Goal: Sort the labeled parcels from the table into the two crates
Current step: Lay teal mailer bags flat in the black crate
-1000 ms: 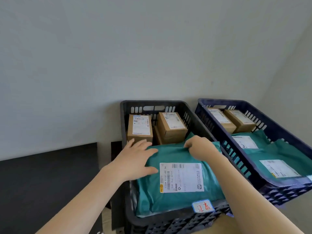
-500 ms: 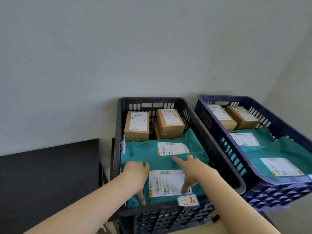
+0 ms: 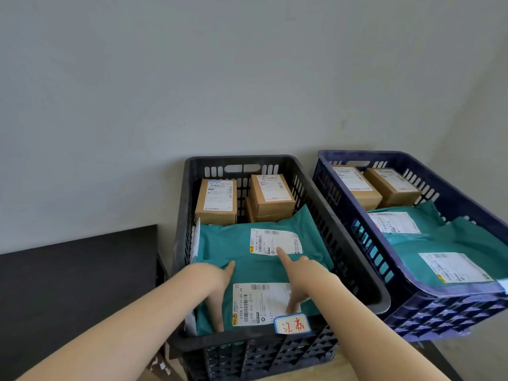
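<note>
Pressing flat on the nearest green mailer (image 3: 258,273): left hand (image 3: 217,281) and right hand (image 3: 301,279), fingers straight and spread, gripping nothing. The mailer lies label-up at the front of the black crate (image 3: 247,340), just behind a blue-edged tag (image 3: 292,325) with red handwriting on the near rim. My right thumb sits on the mailer's label; the forefinger reaches onto the label of a second green mailer (image 3: 225,240) lying behind it.

Further back in the black crate: brown boxes (image 3: 217,202), labels up, against the far wall. Blue crate (image 3: 453,312) to the right also loaded, with two green mailers in front and two brown boxes behind.

Judgement: this parcel looks placed, needing only release. Both crates hold a fair load, so the sort seems well along — but how much is left I cannot say.

Hidden or unclear:
- the counter the parcels come from is out of view, so is any remaining pile
- a white edge (image 3: 195,240) along the black crate's left wall — possibly another parcel, cannot tell
- label print too small to read
- blue crate cut off at the right edge
</note>
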`<state>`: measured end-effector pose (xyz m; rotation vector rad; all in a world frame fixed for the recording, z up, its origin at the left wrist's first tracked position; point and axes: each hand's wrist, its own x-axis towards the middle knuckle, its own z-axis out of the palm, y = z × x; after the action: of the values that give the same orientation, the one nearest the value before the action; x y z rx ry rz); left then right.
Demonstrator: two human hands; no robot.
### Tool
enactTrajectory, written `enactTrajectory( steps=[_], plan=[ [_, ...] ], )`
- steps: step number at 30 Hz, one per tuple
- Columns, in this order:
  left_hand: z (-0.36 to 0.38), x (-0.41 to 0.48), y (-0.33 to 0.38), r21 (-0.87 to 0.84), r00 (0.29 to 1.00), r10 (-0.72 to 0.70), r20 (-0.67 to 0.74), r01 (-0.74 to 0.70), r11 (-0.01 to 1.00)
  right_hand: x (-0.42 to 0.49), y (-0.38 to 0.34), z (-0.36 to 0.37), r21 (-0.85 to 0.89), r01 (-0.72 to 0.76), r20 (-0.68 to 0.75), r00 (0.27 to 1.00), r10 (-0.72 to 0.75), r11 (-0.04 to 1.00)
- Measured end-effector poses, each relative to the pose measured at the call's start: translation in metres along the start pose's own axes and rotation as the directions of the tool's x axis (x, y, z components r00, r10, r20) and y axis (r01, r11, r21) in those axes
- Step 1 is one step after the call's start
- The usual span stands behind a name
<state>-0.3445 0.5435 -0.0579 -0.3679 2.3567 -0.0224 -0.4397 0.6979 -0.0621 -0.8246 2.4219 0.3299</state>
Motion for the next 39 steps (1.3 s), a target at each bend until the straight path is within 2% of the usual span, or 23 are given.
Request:
enactTrajectory(
  steps=[2,4,9,14,16,19,22,23,24,25,27,28,29,30,32,34,36,37,39],
  plan=[
    [-0.009,-0.003,-0.011,0.146,0.986,0.051,-0.161,-0.028,0.989,0.002,0.005,-0.004,0.009,-0.005,-0.002,1.000,0.005,1.000],
    [-0.010,-0.001,-0.018,0.260,0.955,0.034,-0.293,0.045,0.965,0.004,0.005,-0.006,0.000,-0.009,-0.012,1.000,0.009,1.000],
    [0.006,0.017,-0.013,0.345,0.979,-0.133,-0.154,0.180,0.921,0.013,-0.002,-0.001,-0.088,-0.047,-0.021,0.999,0.046,0.995],
    [0.007,0.032,-0.011,0.383,0.962,-0.241,-0.131,0.274,0.882,0.020,-0.007,-0.002,-0.167,-0.046,0.009,0.999,0.048,0.985],
    [0.011,0.039,-0.011,0.283,0.953,-0.290,-0.084,0.302,0.910,0.025,-0.010,-0.001,-0.190,-0.058,0.018,0.998,0.063,0.980],
    [0.017,0.050,-0.006,0.026,0.942,-0.331,-0.063,0.333,0.943,0.032,-0.011,0.001,-0.199,-0.074,0.031,0.996,0.082,0.977],
    [0.016,0.048,0.002,0.017,0.908,-0.403,-0.115,0.407,0.913,0.035,-0.011,0.002,-0.194,-0.079,0.040,0.995,0.088,0.978],
    [0.017,0.053,0.002,-0.053,0.890,-0.435,-0.134,0.432,0.900,0.036,-0.011,0.002,-0.196,-0.080,0.041,0.995,0.090,0.977],
    [0.020,0.064,-0.001,-0.053,0.885,-0.435,-0.167,0.432,0.900,0.037,-0.011,0.002,-0.201,-0.078,0.043,0.995,0.088,0.977],
    [0.021,0.068,-0.003,-0.144,0.876,-0.457,-0.154,0.438,0.887,0.037,-0.011,0.002,-0.207,-0.077,0.048,0.995,0.088,0.975],
    [0.018,0.070,-0.003,-0.072,0.900,-0.423,-0.104,0.418,0.906,0.038,-0.011,0.003,-0.222,-0.071,0.062,0.994,0.087,0.972],
    [0.018,0.068,-0.004,-0.029,0.919,-0.374,-0.127,0.373,0.927,0.037,-0.011,0.003,-0.234,-0.065,0.071,0.994,0.083,0.970],
    [0.019,0.067,-0.004,-0.137,0.935,-0.327,-0.138,0.308,0.941,0.037,-0.011,0.003,-0.240,-0.058,0.080,0.994,0.079,0.969],
    [0.019,0.063,-0.003,-0.208,0.932,-0.343,-0.114,0.315,0.926,0.035,-0.010,0.002,-0.238,-0.052,0.088,0.993,0.075,0.970],
    [0.007,0.048,0.000,-0.035,0.969,-0.217,-0.118,0.215,0.976,0.033,-0.007,0.002,-0.209,-0.046,0.095,0.993,0.067,0.977],
    [0.009,0.044,0.005,-0.117,0.973,-0.209,-0.103,0.197,0.973,0.030,-0.005,0.001,-0.168,-0.047,0.103,0.993,0.065,0.985],
    [0.002,0.046,-0.007,0.171,0.994,-0.105,-0.039,0.110,0.979,0.028,-0.005,0.000,-0.139,-0.043,0.108,0.992,0.058,0.989],
    [0.001,0.045,-0.008,0.305,0.993,-0.119,-0.007,0.115,0.945,0.027,-0.005,-0.001,-0.124,-0.041,0.112,0.992,0.055,0.991],
    [0.001,0.039,-0.004,0.336,0.974,-0.222,0.034,0.198,0.921,0.024,-0.002,-0.002,-0.085,-0.033,0.119,0.992,0.043,0.996]
  ],
)
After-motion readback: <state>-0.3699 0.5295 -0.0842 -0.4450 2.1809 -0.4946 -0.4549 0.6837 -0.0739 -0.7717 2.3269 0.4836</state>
